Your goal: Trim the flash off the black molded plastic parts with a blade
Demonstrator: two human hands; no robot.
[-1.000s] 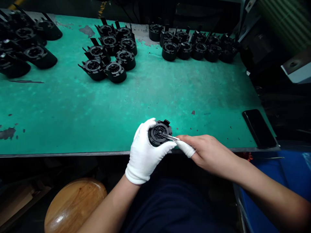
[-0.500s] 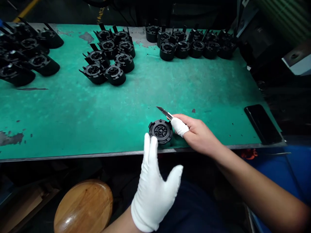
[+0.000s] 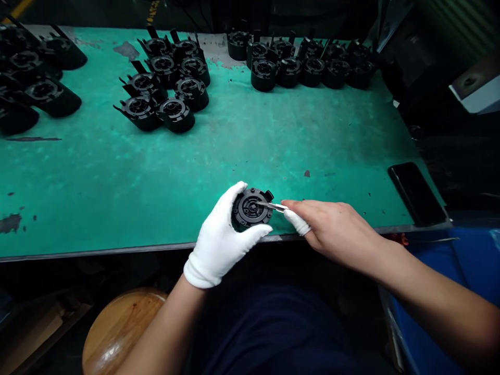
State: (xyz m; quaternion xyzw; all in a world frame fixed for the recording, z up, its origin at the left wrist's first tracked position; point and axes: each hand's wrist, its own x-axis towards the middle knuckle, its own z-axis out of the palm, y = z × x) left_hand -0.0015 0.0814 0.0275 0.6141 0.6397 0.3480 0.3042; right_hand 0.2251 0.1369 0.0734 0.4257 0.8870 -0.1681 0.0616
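Observation:
A round black plastic part (image 3: 250,211) with rings moulded in its top face lies near the front edge of the green table. My left hand (image 3: 222,229), in a white glove, is wrapped round its left side, thumb in front and fingers behind. In my right hand (image 3: 328,221), bare apart from a white covering on the thumb, is a craft knife (image 3: 273,207). The knife's blade points left and its tip is over the middle of the part's top face; whether it touches cannot be made out.
Several black cylindrical housings (image 3: 175,114) with upright tabs stand in groups along the back and left of the green table (image 3: 156,177). A black phone (image 3: 417,192) lies at the right edge. Below are a wooden stool (image 3: 121,333) and a blue container (image 3: 437,291).
My left hand has moved from in front of the black part to close round its left side. The part has turned, and the knife tip has come down over its centre.

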